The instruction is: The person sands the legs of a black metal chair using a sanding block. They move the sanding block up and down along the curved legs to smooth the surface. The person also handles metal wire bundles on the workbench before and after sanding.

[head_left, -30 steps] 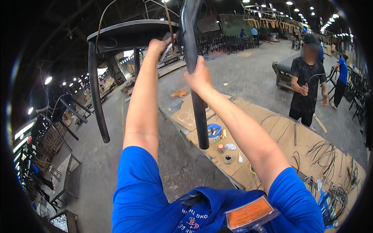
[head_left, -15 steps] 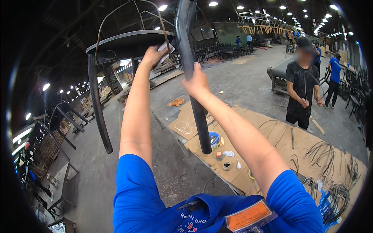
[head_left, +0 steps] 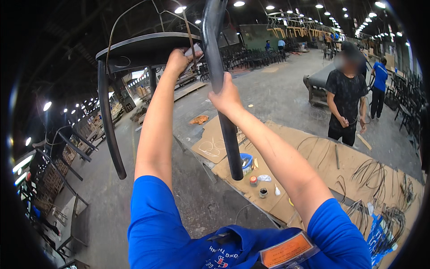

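A black chair (head_left: 148, 48) hangs in front of me from a bent wire hanger (head_left: 117, 31), its legs pointing down. My right hand (head_left: 227, 95) is wrapped round its near right leg (head_left: 233, 154), around the bend. Under the seat's edge, my left hand (head_left: 180, 62) pinches a whitish folded piece (head_left: 195, 53); whether it is cloth or sandpaper I cannot tell. That piece lies close beside the upper part of the leg. The chair's left leg (head_left: 109, 130) hangs free, away from both hands.
Below right, a cardboard-covered table (head_left: 309, 166) bears a blue tub (head_left: 246, 162), small jars (head_left: 263, 193), a white bottle (head_left: 277, 190) and bundled wires (head_left: 396, 224). Behind it stands a co-worker in black (head_left: 346, 96). More dark chairs hang at left (head_left: 67, 139).
My view has shifted slightly, and the chair sits a little further left. The co-worker's hands have lowered. Both my hands keep their holds.
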`<state>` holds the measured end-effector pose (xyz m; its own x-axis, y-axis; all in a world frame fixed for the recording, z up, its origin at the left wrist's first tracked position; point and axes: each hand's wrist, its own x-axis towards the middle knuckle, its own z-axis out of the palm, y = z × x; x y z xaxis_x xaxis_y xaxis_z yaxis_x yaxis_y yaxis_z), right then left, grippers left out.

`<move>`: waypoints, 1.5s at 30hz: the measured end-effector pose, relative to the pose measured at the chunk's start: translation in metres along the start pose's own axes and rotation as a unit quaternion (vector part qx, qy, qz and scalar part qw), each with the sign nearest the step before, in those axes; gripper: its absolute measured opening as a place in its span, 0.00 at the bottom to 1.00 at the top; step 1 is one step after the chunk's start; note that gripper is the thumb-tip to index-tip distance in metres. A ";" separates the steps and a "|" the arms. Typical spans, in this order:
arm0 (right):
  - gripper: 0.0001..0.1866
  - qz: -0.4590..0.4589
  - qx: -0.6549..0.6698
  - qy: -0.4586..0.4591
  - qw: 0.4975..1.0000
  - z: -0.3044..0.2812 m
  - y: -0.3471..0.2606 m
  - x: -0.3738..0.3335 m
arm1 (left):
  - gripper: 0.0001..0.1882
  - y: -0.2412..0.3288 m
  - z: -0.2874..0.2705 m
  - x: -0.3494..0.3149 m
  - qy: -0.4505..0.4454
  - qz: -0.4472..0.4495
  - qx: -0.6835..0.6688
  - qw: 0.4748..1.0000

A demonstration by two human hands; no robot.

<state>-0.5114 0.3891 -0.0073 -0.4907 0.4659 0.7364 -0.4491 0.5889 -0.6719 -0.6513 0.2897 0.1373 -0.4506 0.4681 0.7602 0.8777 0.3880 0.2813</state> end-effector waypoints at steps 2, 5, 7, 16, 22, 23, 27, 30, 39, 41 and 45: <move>0.29 0.020 -0.002 -0.010 1.000 0.003 0.001 0.003 | 0.36 0.000 -0.002 0.000 0.017 0.009 0.036 0.999; 0.29 -0.002 -0.005 0.016 1.000 0.008 0.004 0.007 | 0.33 -0.002 -0.002 0.001 0.045 0.031 0.090 0.994; 0.31 -0.022 -0.008 0.029 0.999 0.013 0.008 0.009 | 0.31 -0.006 0.001 0.002 -0.004 0.044 0.000 0.999; 0.32 -0.015 -0.013 0.042 0.999 0.043 0.022 0.017 | 0.35 -0.047 -0.002 0.013 0.100 0.024 0.156 0.982; 0.31 0.008 -0.001 0.030 1.000 0.061 0.025 0.019 | 0.34 -0.067 0.005 0.015 0.044 0.023 0.079 0.996; 0.30 0.017 -0.006 0.029 0.999 0.063 0.024 0.019 | 0.33 -0.070 0.002 0.012 0.073 0.018 0.099 0.992; 0.28 -0.017 0.008 0.047 0.999 0.071 0.024 0.016 | 0.33 -0.068 0.007 -0.003 0.133 -0.046 0.032 0.990; 0.27 -0.012 0.020 0.048 0.999 0.076 0.026 0.017 | 0.35 -0.056 0.015 0.004 0.136 -0.074 0.052 0.987; 0.29 -0.005 0.019 0.045 0.999 0.092 0.044 0.029 | 0.31 -0.065 0.027 0.013 0.141 -0.084 0.037 0.986; 0.31 0.000 0.049 0.031 0.998 0.088 0.053 0.030 | 0.31 -0.077 0.028 0.008 0.172 -0.087 0.074 0.979; 0.30 -0.030 0.041 0.027 0.998 0.084 0.070 0.047 | 0.30 -0.098 0.023 -0.003 0.184 -0.150 0.164 0.958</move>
<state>-0.6282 0.3967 -0.0264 -0.4207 0.4682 0.7771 -0.5378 0.5611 -0.6292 -0.7396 0.2681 0.0941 -0.5333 0.0092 0.8459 0.5921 0.7182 0.3655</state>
